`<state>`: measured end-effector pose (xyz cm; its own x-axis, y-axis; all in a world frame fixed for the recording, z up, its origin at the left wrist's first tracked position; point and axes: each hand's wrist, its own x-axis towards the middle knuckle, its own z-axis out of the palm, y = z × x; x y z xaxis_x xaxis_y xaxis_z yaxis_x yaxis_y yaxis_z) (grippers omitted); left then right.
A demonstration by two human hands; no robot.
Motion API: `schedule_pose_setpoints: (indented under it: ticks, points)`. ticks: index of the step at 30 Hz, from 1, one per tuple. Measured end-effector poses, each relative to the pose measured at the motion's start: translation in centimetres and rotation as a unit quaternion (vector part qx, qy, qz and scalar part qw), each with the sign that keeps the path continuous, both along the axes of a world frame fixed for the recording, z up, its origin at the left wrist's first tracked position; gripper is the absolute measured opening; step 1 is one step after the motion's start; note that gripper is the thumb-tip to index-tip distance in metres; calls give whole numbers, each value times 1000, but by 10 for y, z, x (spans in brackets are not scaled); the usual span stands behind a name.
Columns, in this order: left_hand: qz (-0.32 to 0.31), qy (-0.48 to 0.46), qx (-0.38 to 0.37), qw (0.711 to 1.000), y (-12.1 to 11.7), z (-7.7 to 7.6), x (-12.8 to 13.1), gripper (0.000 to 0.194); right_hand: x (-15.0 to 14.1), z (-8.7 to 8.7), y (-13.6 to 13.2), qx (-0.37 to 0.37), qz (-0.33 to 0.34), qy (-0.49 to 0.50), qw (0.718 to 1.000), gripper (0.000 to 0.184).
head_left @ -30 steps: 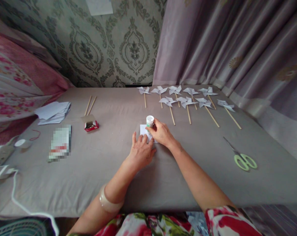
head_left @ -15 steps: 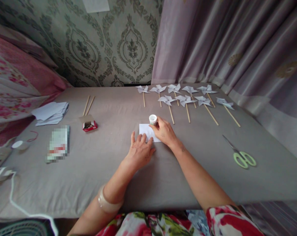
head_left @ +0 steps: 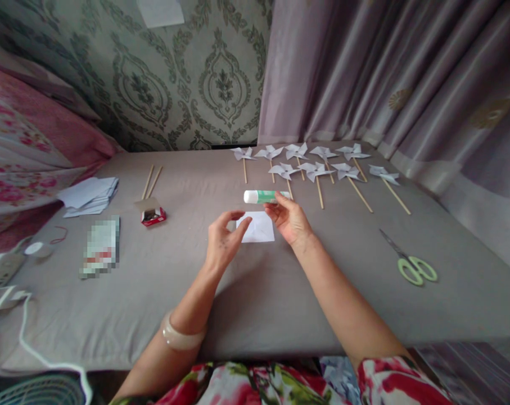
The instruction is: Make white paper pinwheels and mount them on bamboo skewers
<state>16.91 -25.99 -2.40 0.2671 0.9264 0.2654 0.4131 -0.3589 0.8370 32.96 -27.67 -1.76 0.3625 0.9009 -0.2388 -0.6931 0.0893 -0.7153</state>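
Note:
My right hand [head_left: 292, 220] grips a green and white glue stick [head_left: 265, 197], held sideways above the cloth with its white end pointing left. My left hand [head_left: 226, 236] is raised to the left of it, thumb and fingers apart, with nothing in between. Below both hands a small white sheet of paper [head_left: 258, 229] lies flat, faint crease lines on it. The left fingertips overlap the sheet's left edge in view; whether they touch it I cannot tell.
Several white paper pinwheels [head_left: 316, 171] on sticks lie at the back right. Green-handled scissors [head_left: 415, 270] rest at the right. On the left are two wooden sticks [head_left: 153, 183], a small red box [head_left: 153, 216], stacked paper [head_left: 90, 196], a blurred packet [head_left: 100, 247] and a power strip [head_left: 4, 269].
The glue stick has gone from upright over the paper to lying sideways in my right hand. My left hand has lifted off the paper and turned, fingers apart.

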Motion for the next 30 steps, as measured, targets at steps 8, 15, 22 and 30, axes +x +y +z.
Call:
schedule_pose_setpoints:
  ticks: [8, 15, 22, 30]
  points:
    - [-49, -221, -73, 971, 3, -5, 9, 42, -35, -1, -9, -56, 196, 24, 979, 32]
    - [141, -60, 49, 987, 35, 1, -32, 31, -4, 7, -18, -110, 153, -191, 963, 28]
    - [258, 60, 52, 963, 69, -8, -104, 30, 6, -9, -27, -91, 106, -332, 933, 18]
    - [281, 69, 65, 955, 82, -12, -114, 34, -11, -30, -34, -77, 150, -436, 884, 18]
